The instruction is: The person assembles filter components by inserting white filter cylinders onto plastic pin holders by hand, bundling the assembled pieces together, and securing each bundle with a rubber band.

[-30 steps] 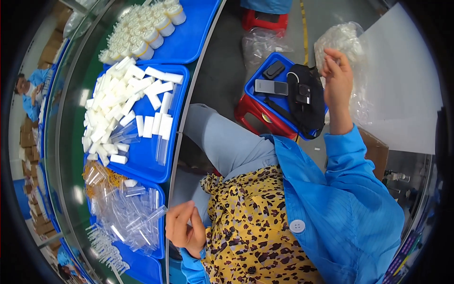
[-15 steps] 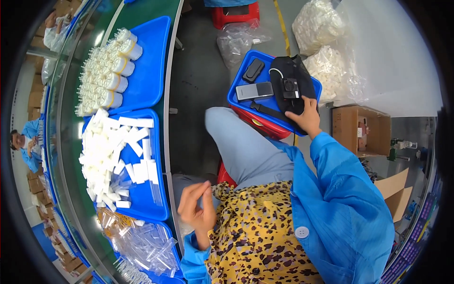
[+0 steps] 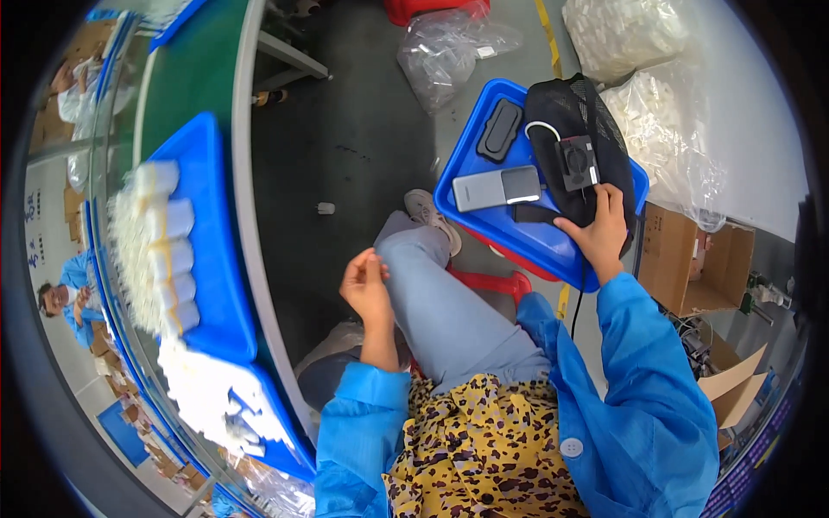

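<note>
My right hand rests on a black mesh bag, thumb and fingers spread apart near the lower edge of a small dark device with a round grille. A short white cable loops from that device over the bag. These lie in a blue tray, along with a silver-grey rectangular device and a dark oblong case. Over my lap, my left hand hangs in the air with its fingers curled and the tips close to the thumb; nothing shows between them.
The bench at left carries a blue tray with several white bundles and another tray of white pieces. Beneath the tray by my right hand is a red stool. Clear bags and a cardboard box stand around it.
My view has shifted, so the bench sits farther left and lower. My left hand has risen and moved forward over my leg. My right hand stays on the black bag.
</note>
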`<state>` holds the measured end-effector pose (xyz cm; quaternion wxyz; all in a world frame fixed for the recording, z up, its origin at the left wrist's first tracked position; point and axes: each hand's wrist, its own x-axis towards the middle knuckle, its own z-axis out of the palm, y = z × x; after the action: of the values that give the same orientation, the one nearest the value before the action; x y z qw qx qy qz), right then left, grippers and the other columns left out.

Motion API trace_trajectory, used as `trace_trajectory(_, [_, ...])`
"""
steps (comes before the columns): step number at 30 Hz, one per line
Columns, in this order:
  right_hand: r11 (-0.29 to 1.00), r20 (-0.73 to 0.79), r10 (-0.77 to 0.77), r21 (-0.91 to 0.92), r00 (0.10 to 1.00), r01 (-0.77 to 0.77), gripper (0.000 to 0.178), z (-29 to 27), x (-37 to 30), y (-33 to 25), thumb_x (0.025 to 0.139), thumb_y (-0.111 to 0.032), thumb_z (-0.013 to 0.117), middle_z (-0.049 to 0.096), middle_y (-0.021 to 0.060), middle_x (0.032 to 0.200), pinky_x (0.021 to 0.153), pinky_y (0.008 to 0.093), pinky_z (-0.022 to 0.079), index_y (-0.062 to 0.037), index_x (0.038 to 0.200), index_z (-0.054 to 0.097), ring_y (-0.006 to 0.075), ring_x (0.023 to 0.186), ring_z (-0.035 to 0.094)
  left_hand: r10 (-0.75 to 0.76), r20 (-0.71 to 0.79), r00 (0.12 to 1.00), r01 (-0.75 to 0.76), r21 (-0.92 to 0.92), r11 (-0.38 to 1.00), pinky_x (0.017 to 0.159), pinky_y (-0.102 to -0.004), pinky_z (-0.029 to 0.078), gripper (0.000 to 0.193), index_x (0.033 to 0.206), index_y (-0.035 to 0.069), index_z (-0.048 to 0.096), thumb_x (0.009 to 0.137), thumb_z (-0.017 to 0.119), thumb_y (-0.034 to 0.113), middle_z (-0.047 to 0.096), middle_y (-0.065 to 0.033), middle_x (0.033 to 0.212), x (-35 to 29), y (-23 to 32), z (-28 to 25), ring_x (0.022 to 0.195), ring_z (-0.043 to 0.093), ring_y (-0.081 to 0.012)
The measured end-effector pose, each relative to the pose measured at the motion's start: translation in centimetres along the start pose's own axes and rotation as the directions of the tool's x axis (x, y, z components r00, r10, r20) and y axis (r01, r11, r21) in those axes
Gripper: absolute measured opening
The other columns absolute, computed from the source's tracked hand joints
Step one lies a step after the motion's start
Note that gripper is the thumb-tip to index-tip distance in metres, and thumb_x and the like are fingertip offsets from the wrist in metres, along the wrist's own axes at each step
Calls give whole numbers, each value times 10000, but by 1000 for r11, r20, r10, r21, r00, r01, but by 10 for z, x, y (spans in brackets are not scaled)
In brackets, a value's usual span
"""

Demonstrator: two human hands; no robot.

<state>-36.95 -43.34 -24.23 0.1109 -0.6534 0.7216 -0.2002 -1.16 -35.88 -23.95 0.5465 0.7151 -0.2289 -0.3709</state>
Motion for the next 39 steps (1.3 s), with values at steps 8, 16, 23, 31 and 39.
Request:
trace_trajectory(8, [999, 28, -44, -14, 999, 44, 857, 16, 5, 1, 489, -363, 896, 517, 165, 1166, 861, 406, 470, 2, 1176, 536, 361, 1033, 550, -99, -160, 982, 148, 333, 931, 508, -208, 456, 94, 939, 29, 672, 883, 603, 0, 632, -28, 763, 138, -84, -9, 615, 568, -86])
trace_trajectory(16, [995, 74, -10, -100, 997, 18, 953, 25, -3, 14, 476, -444, 895, 508, 214, 1190, 893, 433, 452, 28, 1209, 510, 392, 1059, 536, -240, -218, 946, 322, 538, 779, 484, -249, 460, 82, 926, 30, 669, 855, 632, 14, 639, -36, 760, 237, -195, -36, 611, 587, -121])
trace_trajectory(23, [973, 161, -42, -216, 986, 76, 1053, 21, -23, 31, 546, -515, 859, 434, 252, 1279, 984, 495, 347, 29, 1330, 412, 410, 1162, 440, -366, -229, 902, 404, 749, 525, 704, -326, 528, 191, 972, 25, 663, 789, 703, 60, 685, -99, 899, 298, -282, -59, 769, 655, -201])
trace_trajectory(31, [937, 202, 22, -345, 979, 50, 846, 22, -74, 48, 702, -351, 772, 328, 278, 1421, 1033, 560, 286, -58, 1395, 385, 469, 1268, 348, -69, 535, 842, -450, 768, 455, 782, -402, 510, 271, 1066, 36, 623, 807, 674, 96, 621, -124, 1020, 344, -329, 26, 942, 615, -288])
trace_trajectory(39, [929, 129, 129, -364, 983, -74, 826, 42, -89, 38, 715, -344, 760, 323, 279, 1426, 1042, 561, 270, -52, 1392, 388, 465, 1276, 342, -285, 783, 553, -719, 621, 312, 823, -480, 510, 437, 1271, 240, 511, 862, 559, 95, 416, -166, 1273, 318, -352, 198, 1041, 544, -394])
